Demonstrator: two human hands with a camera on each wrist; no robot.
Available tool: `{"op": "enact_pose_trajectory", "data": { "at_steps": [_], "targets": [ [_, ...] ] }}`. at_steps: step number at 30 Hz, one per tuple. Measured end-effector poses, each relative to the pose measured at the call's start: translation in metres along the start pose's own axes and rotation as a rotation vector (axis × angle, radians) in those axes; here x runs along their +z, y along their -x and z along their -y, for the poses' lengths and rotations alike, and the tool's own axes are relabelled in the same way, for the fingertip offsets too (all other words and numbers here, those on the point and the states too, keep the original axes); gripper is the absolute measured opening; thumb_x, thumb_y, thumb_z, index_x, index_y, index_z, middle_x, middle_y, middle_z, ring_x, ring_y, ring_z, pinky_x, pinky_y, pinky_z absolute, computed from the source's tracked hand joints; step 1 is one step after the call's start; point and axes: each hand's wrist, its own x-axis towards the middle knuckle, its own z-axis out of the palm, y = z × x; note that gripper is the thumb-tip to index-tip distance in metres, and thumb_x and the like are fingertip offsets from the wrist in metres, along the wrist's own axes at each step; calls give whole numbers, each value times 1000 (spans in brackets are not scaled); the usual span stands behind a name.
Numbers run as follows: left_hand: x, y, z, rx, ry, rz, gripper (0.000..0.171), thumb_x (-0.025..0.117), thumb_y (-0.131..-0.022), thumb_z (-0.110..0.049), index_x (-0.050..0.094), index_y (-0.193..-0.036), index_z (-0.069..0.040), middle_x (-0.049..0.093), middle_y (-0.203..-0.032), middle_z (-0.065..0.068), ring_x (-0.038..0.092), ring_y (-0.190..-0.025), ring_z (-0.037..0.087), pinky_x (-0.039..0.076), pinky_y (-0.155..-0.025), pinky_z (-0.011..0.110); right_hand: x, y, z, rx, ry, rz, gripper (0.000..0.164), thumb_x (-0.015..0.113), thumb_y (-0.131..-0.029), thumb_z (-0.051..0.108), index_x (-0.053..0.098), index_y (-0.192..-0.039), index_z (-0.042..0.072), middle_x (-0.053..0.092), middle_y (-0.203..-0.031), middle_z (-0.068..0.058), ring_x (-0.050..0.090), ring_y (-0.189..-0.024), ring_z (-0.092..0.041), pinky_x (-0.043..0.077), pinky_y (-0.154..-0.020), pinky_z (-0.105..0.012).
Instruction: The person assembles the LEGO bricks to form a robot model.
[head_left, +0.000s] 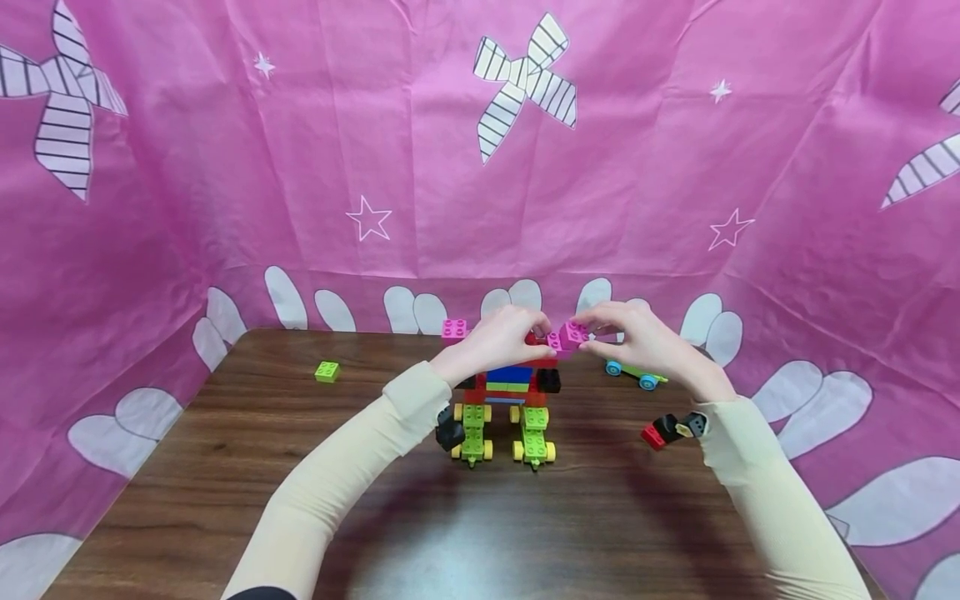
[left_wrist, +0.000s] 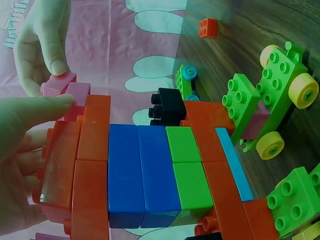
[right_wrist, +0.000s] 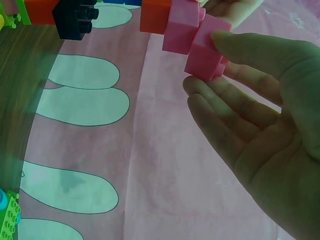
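Observation:
A toy brick figure [head_left: 508, 375] stands on the table, with a red and blue body, black bricks at its sides and green wheeled bases [head_left: 534, 425] as feet. My left hand [head_left: 504, 333] holds its top; the thumb lies on a pink brick [left_wrist: 79, 92] at the shoulder and the fingers reach behind the red bricks [left_wrist: 64, 162]. My right hand [head_left: 628, 330] pinches another pink brick [right_wrist: 207, 47] between thumb and fingers. That brick sits against the shoulder brick, slightly tilted and overlapping it. A further pink brick [head_left: 453, 331] tops the figure's other shoulder.
A loose green brick [head_left: 327, 372] lies at the left of the wooden table [head_left: 247, 433]. Right of the figure are a green wheeled base [head_left: 633, 372] with blue wheels and a red brick [head_left: 654, 435]. Pink patterned cloth [head_left: 450, 192] hangs behind the table.

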Motion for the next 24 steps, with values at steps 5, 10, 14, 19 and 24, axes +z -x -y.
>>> {"op": "enact_pose_trajectory", "data": {
  "at_steps": [5, 10, 14, 19, 24],
  "targets": [
    [2, 0, 1, 20, 23, -7, 37, 68, -84, -38, 67, -111, -13, 71, -104, -1, 65, -94, 10, 54, -82, 23, 1, 1, 1, 17, -6, -2, 37, 74, -79, 23, 66, -114, 12, 71, -103, -1, 66, -91, -12, 57, -72, -31],
    [4, -2, 2, 28, 30, -11, 37, 68, -84, -38, 68, -111, -13, 72, -101, -1, 66, -92, 10, 53, -80, 21, 2, 2, 3, 47, -23, 5, 35, 73, -81, 23, 66, -114, 12, 71, -103, -1, 67, -91, -13, 57, -73, -35],
    [4, -3, 1, 13, 44, -3, 37, 69, -84, -37, 68, -112, -13, 72, -102, -1, 65, -92, 10, 53, -80, 21, 2, 1, 5, 77, -63, 23, 34, 72, -82, 19, 65, -115, 12, 70, -104, -3, 68, -92, -15, 57, -75, -36],
    [5, -4, 1, -6, 85, 5, 36, 69, -84, -34, 68, -112, -13, 72, -102, 0, 66, -91, 10, 54, -80, 21, 2, 0, 7, 67, -53, 23, 33, 72, -82, 21, 65, -114, 11, 71, -103, -3, 68, -90, -15, 58, -75, -33],
    [5, -5, 2, -28, 111, 13, 37, 70, -83, -35, 68, -113, -13, 72, -102, 0, 66, -91, 10, 54, -81, 22, 1, -2, 8, 31, -2, 9, 32, 73, -81, 20, 66, -111, 10, 71, -100, -2, 68, -87, -12, 58, -73, -30]
  ]
}}
